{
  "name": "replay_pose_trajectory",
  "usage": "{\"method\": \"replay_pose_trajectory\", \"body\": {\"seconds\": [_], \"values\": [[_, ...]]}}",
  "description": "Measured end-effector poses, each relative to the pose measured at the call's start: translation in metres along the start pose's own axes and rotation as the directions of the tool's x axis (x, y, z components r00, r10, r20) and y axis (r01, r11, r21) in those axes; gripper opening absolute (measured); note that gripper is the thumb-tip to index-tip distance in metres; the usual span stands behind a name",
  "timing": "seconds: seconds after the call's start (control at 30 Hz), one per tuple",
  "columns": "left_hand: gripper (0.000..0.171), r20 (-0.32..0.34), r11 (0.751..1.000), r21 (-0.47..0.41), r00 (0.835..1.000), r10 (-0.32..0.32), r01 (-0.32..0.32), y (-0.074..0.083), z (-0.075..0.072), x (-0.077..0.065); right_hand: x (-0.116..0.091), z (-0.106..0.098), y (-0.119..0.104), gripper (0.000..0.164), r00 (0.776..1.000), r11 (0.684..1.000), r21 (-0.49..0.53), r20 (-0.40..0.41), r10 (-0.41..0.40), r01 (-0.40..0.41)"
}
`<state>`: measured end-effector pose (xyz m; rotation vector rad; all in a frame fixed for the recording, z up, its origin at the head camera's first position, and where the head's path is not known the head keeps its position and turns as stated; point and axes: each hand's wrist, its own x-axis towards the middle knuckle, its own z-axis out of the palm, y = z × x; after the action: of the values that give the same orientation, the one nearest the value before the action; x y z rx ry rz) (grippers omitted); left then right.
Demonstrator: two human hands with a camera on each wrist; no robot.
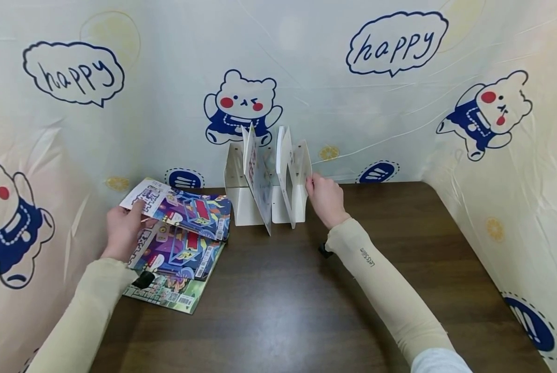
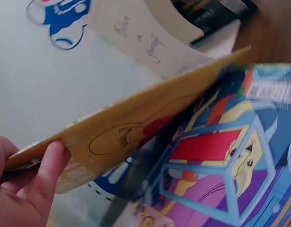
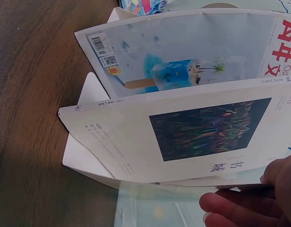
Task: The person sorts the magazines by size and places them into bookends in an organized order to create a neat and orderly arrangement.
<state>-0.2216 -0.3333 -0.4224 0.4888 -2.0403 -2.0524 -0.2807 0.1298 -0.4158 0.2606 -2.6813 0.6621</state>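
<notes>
A white magazine rack [image 1: 246, 210] is standing near the surface's [image 1: 334, 311] far edge, around its middle. Inside, a blue-covered magazine [image 1: 260, 186] is leaning on the left and a white-covered magazine [image 1: 285, 173] with a dark picture is standing to its right; both are jutting past the rack's near side. The right hand [image 1: 327, 199] is pinching the edge of the rack's right panel, its fingers bent and nearly closed on it.

To the left of the rack, the left hand [image 1: 126, 228] is gripping the left end of a purple-blue magazine [image 1: 201, 215] between thumb and fingers, lifting that end off a matching magazine [image 1: 178, 254] below. That one is lying over a green-edged magazine [image 1: 176, 298], and a gap is showing under the raised end.

Brown wood is extending rightward and nearward from the rack, while patterned sheeting [image 1: 306, 41] is bordering the far, left and right sides. The left sleeve is hiding part of the near-left surface, the pile is covering most of the green-edged magazine, and the right wrist view is cutting off part of the right hand.
</notes>
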Motion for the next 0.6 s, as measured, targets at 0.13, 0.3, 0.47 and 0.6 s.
{"method": "replay_pose_trajectory", "body": {"seconds": [0.13,0.3,0.47,0.6], "values": [[0.038,-0.006,0.928,0.346,0.989,0.148,-0.137,0.002,0.006,-0.002,0.0,0.0,0.0,0.034,1.0,1.0,-0.003,0.005,0.004,-0.004],[0.051,0.001,0.843,0.485,0.965,0.264,-0.231,0.009,0.016,-0.008,0.0,-0.001,0.0,0.034,1.0,1.0,-0.002,-0.001,0.003,-0.003],[0.05,-0.012,0.777,0.541,0.92,0.392,-0.324,0.017,0.027,-0.018,0.0,0.001,0.001,0.034,1.0,1.0,-0.007,-0.017,-0.014,0.014],[0.044,-0.002,0.7,0.58,0.859,0.512,-0.416,0.023,0.035,-0.026,-0.001,0.002,0.002,0.034,0.999,1.0,-0.011,-0.027,-0.025,0.025]]}}
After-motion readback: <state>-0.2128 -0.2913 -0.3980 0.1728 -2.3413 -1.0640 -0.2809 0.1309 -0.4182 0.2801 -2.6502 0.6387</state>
